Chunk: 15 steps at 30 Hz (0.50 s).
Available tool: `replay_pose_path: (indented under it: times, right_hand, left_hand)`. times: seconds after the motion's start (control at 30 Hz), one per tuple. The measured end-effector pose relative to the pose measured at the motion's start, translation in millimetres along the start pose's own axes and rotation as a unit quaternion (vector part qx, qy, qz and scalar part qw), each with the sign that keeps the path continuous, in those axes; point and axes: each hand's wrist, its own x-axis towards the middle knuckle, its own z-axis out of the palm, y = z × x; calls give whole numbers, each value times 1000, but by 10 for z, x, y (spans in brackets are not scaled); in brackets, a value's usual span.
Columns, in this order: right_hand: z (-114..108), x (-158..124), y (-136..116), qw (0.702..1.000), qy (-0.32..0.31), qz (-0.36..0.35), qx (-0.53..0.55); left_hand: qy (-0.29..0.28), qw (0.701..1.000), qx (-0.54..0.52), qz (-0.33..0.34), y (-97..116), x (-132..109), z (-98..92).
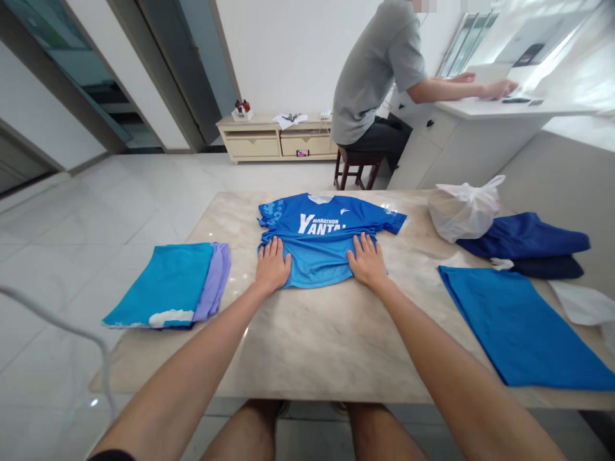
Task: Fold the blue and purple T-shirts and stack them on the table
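Observation:
A blue T-shirt (317, 246) with white "Marathon Yantai" lettering lies face up on the marble-patterned table (307, 346), its collar toward the far edge. Its middle is bunched into a crosswise fold just below the lettering, and the left sleeve is crumpled. My left hand (273, 264) rests palm down on the shirt's left side, fingers stretched forward. On the right side, my right hand (368, 261) lies flat in the same way, thumb pointing inward. Neither hand grips the cloth.
Folded teal and purple clothes (163, 282) lie at the table's left. To the right are a folded blue cloth (523, 326), a tied white plastic bag (464, 208) and dark blue garments (533, 237). Beyond, a person (379, 70) sits on a stool (358, 163) at a white counter (480, 109).

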Motion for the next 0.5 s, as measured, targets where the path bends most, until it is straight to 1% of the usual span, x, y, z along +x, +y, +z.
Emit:
replay_pose_path:
  times: [0.1,0.17,0.27,0.3,0.37,0.43,0.5]
  right_hand:
    - [52,615,63,1000,-8,-16,4]
    - [78,973,116,999,-20,-29,8]
    - [106,1356,192,998,-37,-50,13]
    - [112,1432,211,998,-42,-54,13]
    - [125,1499,234,997,-50,-52,13]
    - [140,1464,246,998,-46,-35,19]
    - [157,1345,262,999,-29,-19,35]
  left_hand:
    - [-2,1000,-11,-11,-30,565,104]
    - [-9,1000,-13,-18,-58,894,148]
    - [-16,999,-20,-26,-100,1253,191]
    - [-17,999,-24,-28,-111,1324,201]
    - [-14,999,-29,-25,-127,1391,218]
    - [-10,999,-33,-20,-137,1368,226]
    - [-5,999,-38,-20,-146,1278,224]
